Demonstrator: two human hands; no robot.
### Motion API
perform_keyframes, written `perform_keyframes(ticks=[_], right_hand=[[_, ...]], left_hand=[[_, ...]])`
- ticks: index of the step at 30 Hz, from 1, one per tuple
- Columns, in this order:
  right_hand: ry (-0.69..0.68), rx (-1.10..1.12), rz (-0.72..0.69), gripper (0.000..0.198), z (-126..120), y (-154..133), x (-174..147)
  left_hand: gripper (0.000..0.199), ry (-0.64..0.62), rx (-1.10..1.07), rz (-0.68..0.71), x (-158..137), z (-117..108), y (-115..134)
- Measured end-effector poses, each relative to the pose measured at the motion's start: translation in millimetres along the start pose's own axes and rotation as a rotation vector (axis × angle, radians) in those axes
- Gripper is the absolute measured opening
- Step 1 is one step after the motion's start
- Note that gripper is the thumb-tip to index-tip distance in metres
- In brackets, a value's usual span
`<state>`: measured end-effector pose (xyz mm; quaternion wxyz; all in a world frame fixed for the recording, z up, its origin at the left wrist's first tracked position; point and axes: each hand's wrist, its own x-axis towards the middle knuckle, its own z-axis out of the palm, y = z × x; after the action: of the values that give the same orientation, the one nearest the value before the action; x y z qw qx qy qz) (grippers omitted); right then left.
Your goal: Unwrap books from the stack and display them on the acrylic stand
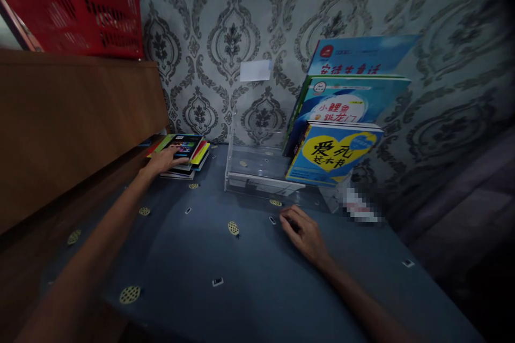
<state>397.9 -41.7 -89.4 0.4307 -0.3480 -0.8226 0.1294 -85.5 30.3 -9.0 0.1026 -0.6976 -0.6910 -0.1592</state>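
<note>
My left hand (164, 159) reaches to a stack of books (195, 158) at the far left of the table. Its fingers are stretched out over the top book, which has a dark cover with a colourful picture, and the thumb is spread apart. My right hand (302, 231) rests on the tablecloth with its fingers curled in and nothing visible in them. Just beyond it stands a clear acrylic book rack (257, 185). Several picture books (336, 153) lean in tiers on the rack's right side; its left side shows bare plastic.
A dark blue cloth with pineapple prints covers the table (249, 284). To the left is a wooden cabinet (80, 123) with a red plastic basket (92, 16) on top. A white paper (255, 71) shows against the patterned wall. A blurred white object (360, 206) lies right of the rack.
</note>
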Motion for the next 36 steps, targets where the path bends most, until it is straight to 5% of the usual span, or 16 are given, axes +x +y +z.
perform_keyframes(ticks=[13,21,29,36], right_hand=[[-0.031,-0.001,0.04,0.025,-1,3,-3],[-0.045,-0.013,0.04,0.024,0,3,-3],[-0.063,-0.018,0.033,0.025,0,5,-4],[-0.076,-0.034,0.028,0.026,3,7,-6]], left_hand=[[0.046,-0.011,0.291,-0.015,-48,-16,59],[0.057,-0.15,0.338,-0.039,-89,-6,127],[0.024,-0.47,0.252,0.211,-126,-4,190],[0.036,-0.444,0.071,0.341,-154,-18,259]])
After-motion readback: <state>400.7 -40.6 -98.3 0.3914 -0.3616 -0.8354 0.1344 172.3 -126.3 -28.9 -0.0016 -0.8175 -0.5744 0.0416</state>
